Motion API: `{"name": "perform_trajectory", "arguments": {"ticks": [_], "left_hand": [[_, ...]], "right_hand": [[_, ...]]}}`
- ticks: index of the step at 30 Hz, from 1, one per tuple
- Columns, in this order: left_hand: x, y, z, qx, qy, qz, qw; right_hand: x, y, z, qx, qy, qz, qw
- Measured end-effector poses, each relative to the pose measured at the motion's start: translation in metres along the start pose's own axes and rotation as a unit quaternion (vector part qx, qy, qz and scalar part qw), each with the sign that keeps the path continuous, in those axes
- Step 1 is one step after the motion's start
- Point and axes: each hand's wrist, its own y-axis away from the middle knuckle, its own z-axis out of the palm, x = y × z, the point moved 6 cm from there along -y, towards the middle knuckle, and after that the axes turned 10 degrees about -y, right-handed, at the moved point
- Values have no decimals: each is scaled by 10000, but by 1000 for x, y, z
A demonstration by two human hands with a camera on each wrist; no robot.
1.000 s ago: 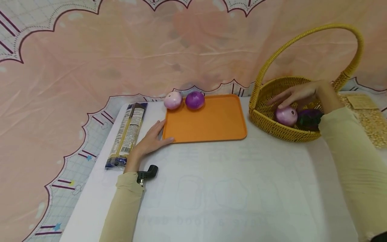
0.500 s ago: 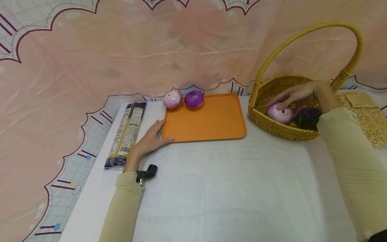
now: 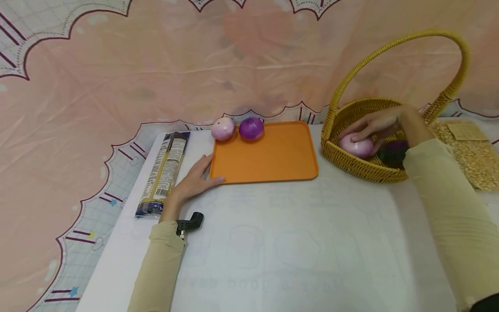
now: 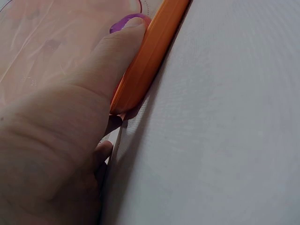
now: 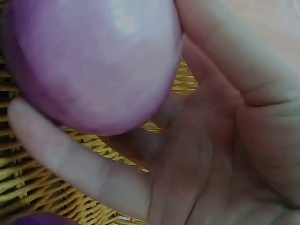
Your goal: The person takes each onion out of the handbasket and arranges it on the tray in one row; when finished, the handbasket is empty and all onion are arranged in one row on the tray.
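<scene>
In the head view my right hand point(image 3: 383, 123) reaches into the yellow wicker basket point(image 3: 366, 171) and grips a pale pink-purple onion point(image 3: 356, 146). The right wrist view shows this onion point(image 5: 101, 61) between thumb and fingers, above the basket's weave. Beside it in the basket lies a dark purple and green thing point(image 3: 393, 154), partly hidden by the sleeve. My left hand point(image 3: 195, 177) rests at the near left corner of the orange tray point(image 3: 273, 156), its thumb over the rim. A pale onion point(image 3: 223, 128) and a deep purple onion point(image 3: 251, 128) sit at the tray's far left corner.
Left of the tray lies a long printed packet point(image 3: 163, 173), close to my left wrist. A clear bag of yellow kernels point(image 3: 475, 160) lies right of the basket. The tall basket handle point(image 3: 405, 39) arches over my right hand. A patterned cloth hangs behind the white table point(image 3: 296, 242).
My right hand has closed round the pale onion in the basket and shifted it left, tilting it. The left hand and the tray have stayed in place.
</scene>
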Motion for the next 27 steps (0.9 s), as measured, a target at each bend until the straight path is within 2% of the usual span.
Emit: {"name": "perform_trajectory", "arguments": {"ticks": [8,21,27], "left_hand": [[1,0,1,-51,4,-52,10000],[0,-1,-1,-43,-70,-50,10000],[0,-3,0,-32,-51,-2,10000]], "right_hand": [[2,-3,-4,130,100,-83,9998],[9,0,-22,890,-277,-510,9943],[11,0,-22,698,-579,-648,9938]]}}
